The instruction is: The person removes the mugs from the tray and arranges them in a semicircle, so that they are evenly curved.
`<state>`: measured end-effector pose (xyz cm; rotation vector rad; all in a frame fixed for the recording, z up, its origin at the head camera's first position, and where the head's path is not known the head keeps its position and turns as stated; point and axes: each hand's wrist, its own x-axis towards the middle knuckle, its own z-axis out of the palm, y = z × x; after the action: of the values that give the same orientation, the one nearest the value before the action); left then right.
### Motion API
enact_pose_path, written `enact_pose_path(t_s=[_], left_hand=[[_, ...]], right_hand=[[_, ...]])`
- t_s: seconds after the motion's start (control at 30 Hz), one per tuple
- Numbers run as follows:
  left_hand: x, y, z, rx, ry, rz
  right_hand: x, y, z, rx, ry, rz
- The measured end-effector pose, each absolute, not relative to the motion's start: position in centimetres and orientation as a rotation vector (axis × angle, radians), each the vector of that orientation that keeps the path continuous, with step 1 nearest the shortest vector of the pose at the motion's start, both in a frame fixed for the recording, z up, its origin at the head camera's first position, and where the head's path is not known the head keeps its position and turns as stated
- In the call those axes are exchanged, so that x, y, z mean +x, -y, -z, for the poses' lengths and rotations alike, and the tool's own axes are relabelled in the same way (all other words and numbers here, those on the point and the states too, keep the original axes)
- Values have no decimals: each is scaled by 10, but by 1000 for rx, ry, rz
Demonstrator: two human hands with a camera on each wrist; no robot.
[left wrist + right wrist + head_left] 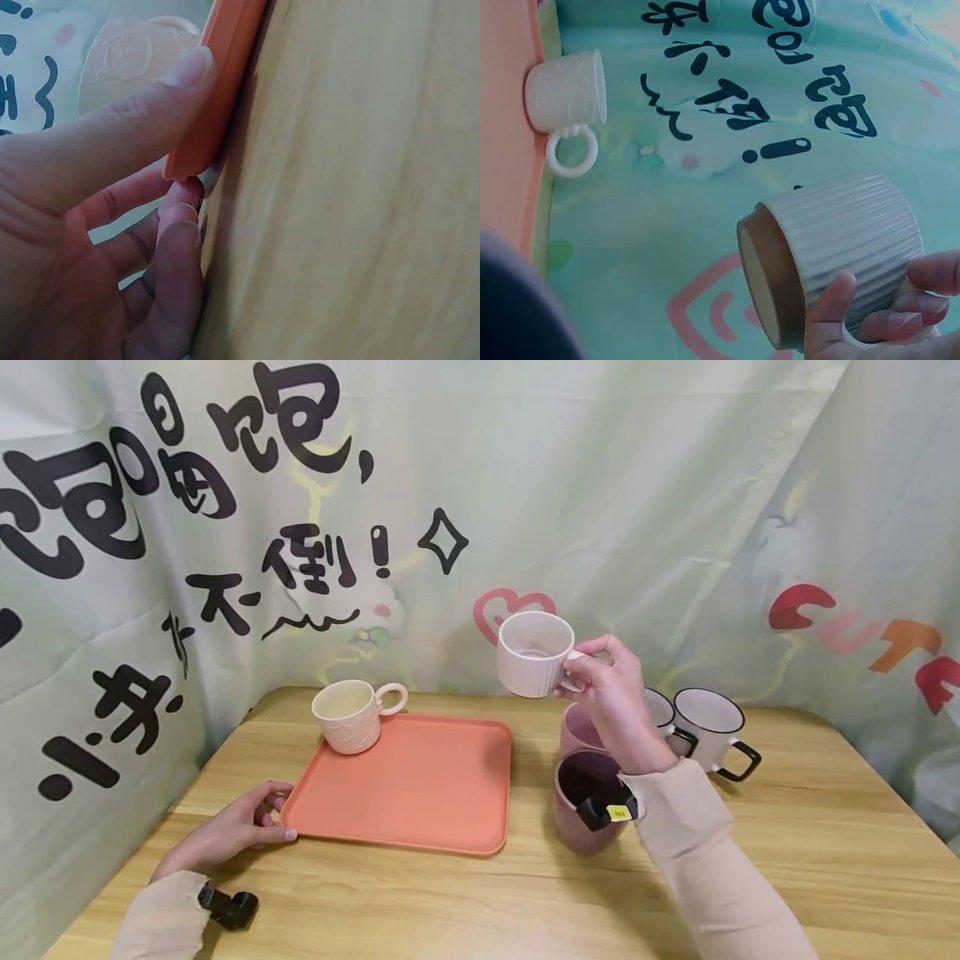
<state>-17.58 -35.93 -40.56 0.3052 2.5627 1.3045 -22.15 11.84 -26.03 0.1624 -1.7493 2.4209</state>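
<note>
Tray [435, 793], just one: your left hand [236, 827] is clamped on its near left corner. Your right hand [611, 693] is closed on one ribbed mug [528, 664], held up above the table [375, 902]. One cream mug [351, 722] stands at the tray's far left corner. Two pink mugs [572, 814] and two black-rimmed mugs [708, 718] stand right of it.
</note>
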Motion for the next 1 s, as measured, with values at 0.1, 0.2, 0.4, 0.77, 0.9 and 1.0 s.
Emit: enact_pose_path(t_s=[0.1, 0.2, 0.4, 0.77, 0.9, 1.0], left_hand=[[-175, 360, 405, 314, -2568, -1307], [-174, 360, 404, 306, -2586, -1292], [-175, 358, 405, 287, -2579, -1300], [-175, 356, 404, 291, -2577, -1295], [-175, 357, 405, 282, -2562, -1311], [-175, 356, 406, 296, -2548, -1338]], right_hand=[[-220, -124, 261, 155, 1767, -2403], [-218, -131, 263, 159, 1779, -2382], [-214, -144, 265, 170, 1785, -2343], [-207, -169, 267, 169, 1736, -2315], [-205, -177, 270, 184, 1687, -2355], [-204, -182, 272, 190, 1649, -2372]])
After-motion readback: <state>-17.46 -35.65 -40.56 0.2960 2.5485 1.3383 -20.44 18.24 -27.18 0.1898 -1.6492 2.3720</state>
